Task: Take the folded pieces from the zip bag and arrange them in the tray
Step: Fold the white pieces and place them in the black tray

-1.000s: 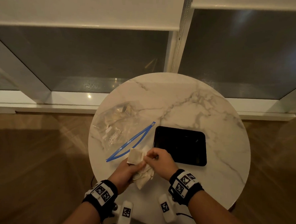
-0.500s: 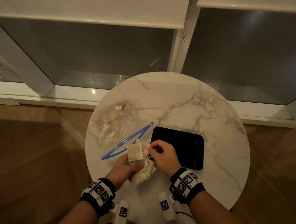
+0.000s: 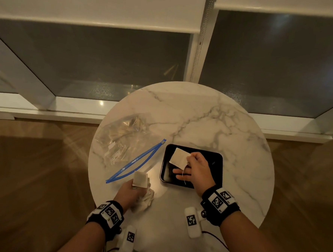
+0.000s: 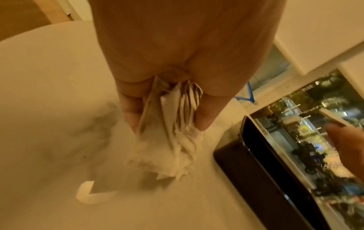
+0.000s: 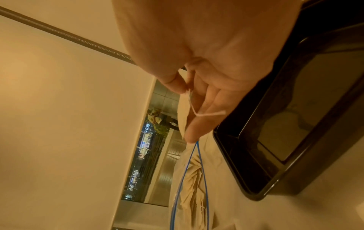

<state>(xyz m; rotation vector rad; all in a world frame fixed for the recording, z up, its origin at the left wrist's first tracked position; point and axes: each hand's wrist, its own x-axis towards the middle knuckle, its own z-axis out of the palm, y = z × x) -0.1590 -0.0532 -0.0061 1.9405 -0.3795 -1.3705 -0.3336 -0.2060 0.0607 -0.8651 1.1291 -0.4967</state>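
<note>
A black tray (image 3: 216,162) lies on the round marble table (image 3: 201,118). My right hand (image 3: 195,169) hovers over the tray's left half and pinches one pale folded piece (image 3: 179,157) by its corner; a thin thread dangles from it. The same pinch shows in the right wrist view, with the folded piece (image 5: 182,112) edge-on beside the tray (image 5: 295,140). My left hand (image 3: 131,192) grips a bunch of folded pieces (image 3: 141,179) near the table's front. That bunch of folded pieces (image 4: 177,127) fans out from my fingers. The clear zip bag (image 3: 125,141) with its blue zip lies open at the left.
Several folded pieces remain inside the zip bag (image 5: 193,179). A window sill and dark glass run behind the table. Wooden floor surrounds it. Small white tagged camera units hang below both wrists near the table's front edge.
My right hand has pulled one folded piece away from the bunch and carried it right, over the tray. The left hand keeps the rest and has sunk slightly.
</note>
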